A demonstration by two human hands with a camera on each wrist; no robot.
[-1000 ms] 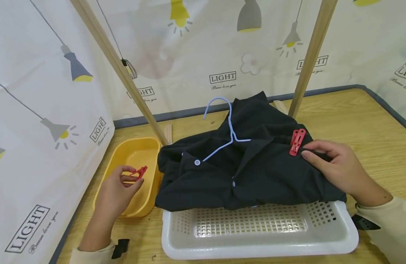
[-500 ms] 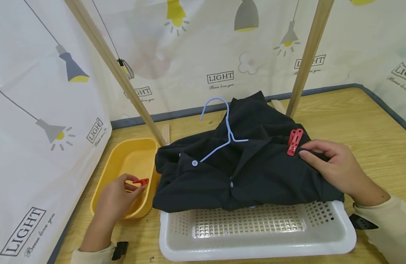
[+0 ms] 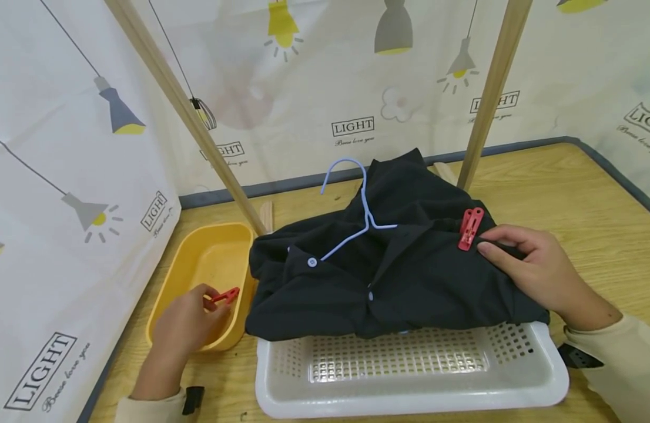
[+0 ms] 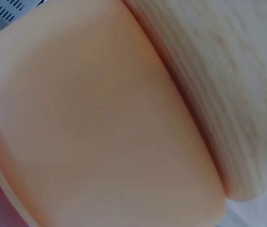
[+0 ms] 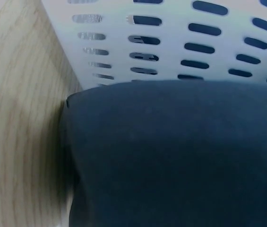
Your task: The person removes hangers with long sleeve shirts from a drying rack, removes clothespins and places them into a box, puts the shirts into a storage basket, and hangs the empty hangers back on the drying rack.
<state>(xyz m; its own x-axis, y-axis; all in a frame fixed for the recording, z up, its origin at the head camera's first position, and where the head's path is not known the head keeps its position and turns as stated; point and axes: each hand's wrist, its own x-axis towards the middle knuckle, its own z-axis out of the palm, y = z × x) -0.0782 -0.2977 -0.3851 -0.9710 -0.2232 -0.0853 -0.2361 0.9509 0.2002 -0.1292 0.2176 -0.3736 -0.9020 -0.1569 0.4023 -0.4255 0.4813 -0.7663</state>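
My left hand (image 3: 184, 320) is low over the yellow tub (image 3: 168, 276), pinching a red clothespin (image 3: 227, 295) between thumb and fingers. In the left wrist view the tub's outer wall (image 4: 100, 118) fills most of the frame. A black buttoned shirt (image 3: 330, 299) lies bunched across the white basket (image 3: 409, 405), with a light blue hanger (image 3: 365, 200) emerging from its collar. At the shirt's right side, my right hand (image 3: 542, 267) pinches the fabric between thumb and forefinger. Just left of those fingertips, a second red clothespin (image 3: 470, 229) is clipped onto the shirt.
Two wooden poles rise behind the shirt, the left pole (image 3: 193, 123) beside the tub and the right pole (image 3: 491, 100) farther right. Everything stands on a wood-grain table (image 3: 584, 217), backed by a lamp-printed sheet (image 3: 304, 82).
The left hand has lowered deeper into the tub with the clothespin, which has turned a little. The right hand stays at the same spot on the shirt.
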